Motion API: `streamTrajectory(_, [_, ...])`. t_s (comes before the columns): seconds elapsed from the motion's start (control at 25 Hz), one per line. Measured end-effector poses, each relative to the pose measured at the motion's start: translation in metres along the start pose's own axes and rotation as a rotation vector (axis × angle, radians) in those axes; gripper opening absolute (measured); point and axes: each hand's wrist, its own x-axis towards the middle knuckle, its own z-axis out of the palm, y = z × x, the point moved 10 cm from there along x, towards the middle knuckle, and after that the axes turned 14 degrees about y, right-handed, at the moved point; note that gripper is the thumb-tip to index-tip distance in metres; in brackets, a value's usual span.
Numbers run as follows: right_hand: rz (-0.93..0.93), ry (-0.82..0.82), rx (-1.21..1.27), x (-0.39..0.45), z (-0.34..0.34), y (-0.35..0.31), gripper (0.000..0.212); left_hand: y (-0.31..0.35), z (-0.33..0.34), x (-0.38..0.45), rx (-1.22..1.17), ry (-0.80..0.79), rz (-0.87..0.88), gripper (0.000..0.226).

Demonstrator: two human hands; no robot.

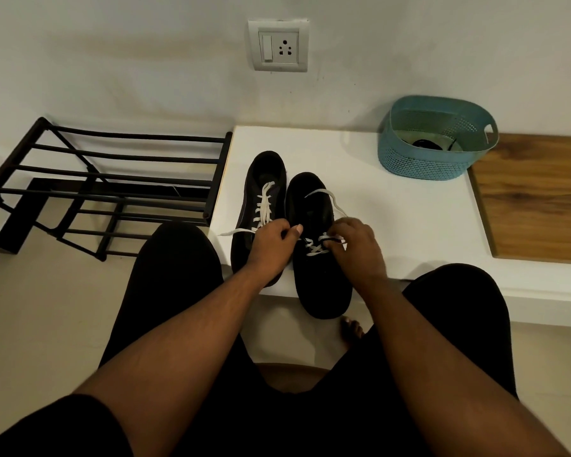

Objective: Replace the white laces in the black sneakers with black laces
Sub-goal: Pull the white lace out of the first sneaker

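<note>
Head view: my right hand [356,245] pinches the white lace [320,246] on the right sneaker [317,258], on the white platform [409,219]; my left hand [271,245] curls beside it, its hold unclear, over the left sneaker [261,192]

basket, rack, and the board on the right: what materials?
Basket: looks like moulded plastic, matte teal, from its regular perforated walls and cut-out handle.
Shoe rack: probably metal, black coated; its bars are thin, round and even.
Board: wood or wood-look laminate, brown with visible grain and a slight sheen; the view does not show which.
</note>
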Motion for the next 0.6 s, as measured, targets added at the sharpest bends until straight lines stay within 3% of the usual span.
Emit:
streamTrajectory(0.08, [-0.002,0.022,0.000,0.000,0.002,-0.002,0.010,-0.002,0.000,0.001,0.020,0.000,0.006,0.040])
streamTrajectory(0.12, [0.091,0.099,0.107,0.000,-0.004,0.007,0.008,-0.003,-0.001,0.001,0.028,-0.001,0.008,0.040])
streamTrajectory(0.24, [0.731,0.477,0.540,-0.015,-0.033,0.072,0.004,-0.005,-0.003,0.003,0.043,-0.009,0.026,0.042])
streamTrajectory(0.28, [0.825,0.523,0.547,-0.020,-0.038,0.085,0.002,-0.005,-0.004,0.003,0.045,-0.009,0.030,0.042])
streamTrajectory(0.32, [0.792,0.486,0.461,-0.017,-0.041,0.085,0.013,-0.004,-0.004,0.003,0.045,-0.007,0.032,0.042])
streamTrajectory(0.36, [0.620,0.391,0.326,-0.007,-0.041,0.074,0.029,-0.004,-0.003,0.002,0.045,-0.008,0.034,0.042])
streamTrajectory(0.44, [0.132,0.193,0.059,0.005,-0.026,0.025,0.046,-0.002,-0.002,0.002,0.047,-0.011,0.041,0.041])
streamTrajectory(0.52, [-0.146,0.069,-0.116,0.002,-0.004,-0.011,0.027,0.001,-0.002,0.001,0.047,-0.013,0.052,0.040])
streamTrajectory(0.6, [-0.189,-0.029,-0.197,0.001,0.008,-0.021,0.014,-0.001,-0.002,0.002,0.044,-0.016,0.053,0.040])
